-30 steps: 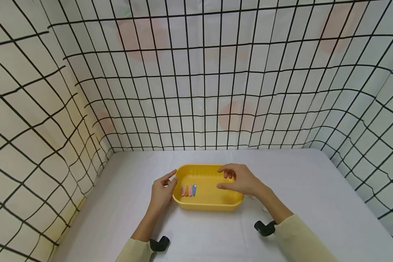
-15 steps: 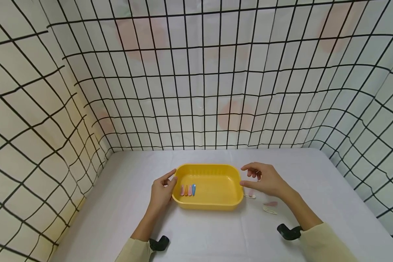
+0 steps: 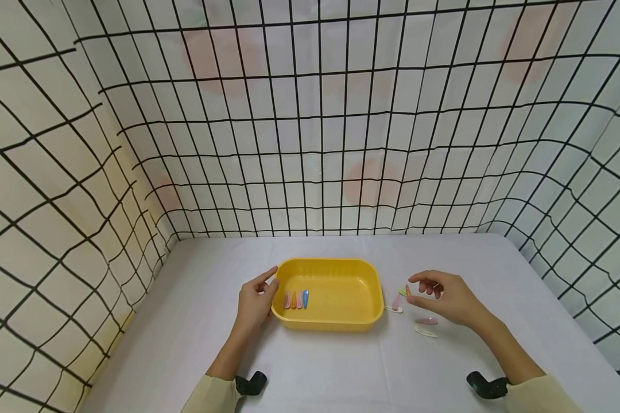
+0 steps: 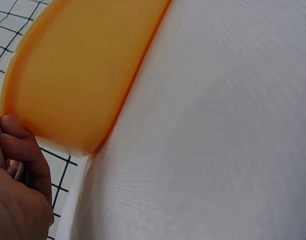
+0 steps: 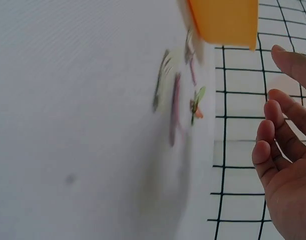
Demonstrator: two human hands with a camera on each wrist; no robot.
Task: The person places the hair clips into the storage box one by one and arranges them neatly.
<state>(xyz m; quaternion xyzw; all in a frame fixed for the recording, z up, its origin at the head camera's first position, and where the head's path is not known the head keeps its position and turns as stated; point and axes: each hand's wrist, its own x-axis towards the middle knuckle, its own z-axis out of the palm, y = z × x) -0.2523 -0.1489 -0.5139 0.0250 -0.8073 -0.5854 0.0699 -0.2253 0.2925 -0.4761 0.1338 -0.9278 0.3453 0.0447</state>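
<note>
The yellow plastic tray (image 3: pixel 330 327) stands on the white-covered table. At its left end my left hand (image 3: pixel 255 298) holds the rim between thumb and fingers; curled fingertips (image 4: pixel 10 125) also show at the tray's edge in the left wrist view. Inside, at the left, several snap hair clips (image 3: pixel 294 300) in pink, orange and blue lie side by side in a row. My right hand (image 3: pixel 446 295) hovers right of the tray, thumb and fingers apart, with nothing held. An orange hair clip (image 3: pixel 407 290) and a green hair clip (image 3: pixel 402 292) lie by its fingertips.
More hair clips lie loose on the table right of the tray: a pink clip (image 3: pixel 427 321), a white clip (image 3: pixel 425 331), another pink clip (image 3: pixel 395 302) and a white clip (image 3: pixel 394 310) beside the tray. A black grid netting (image 3: pixel 320 172) surrounds the table.
My right hand has moved from over the tray's right end out to the right, uncovering the loose hair clips. The left hand and the tray have stayed in place.
</note>
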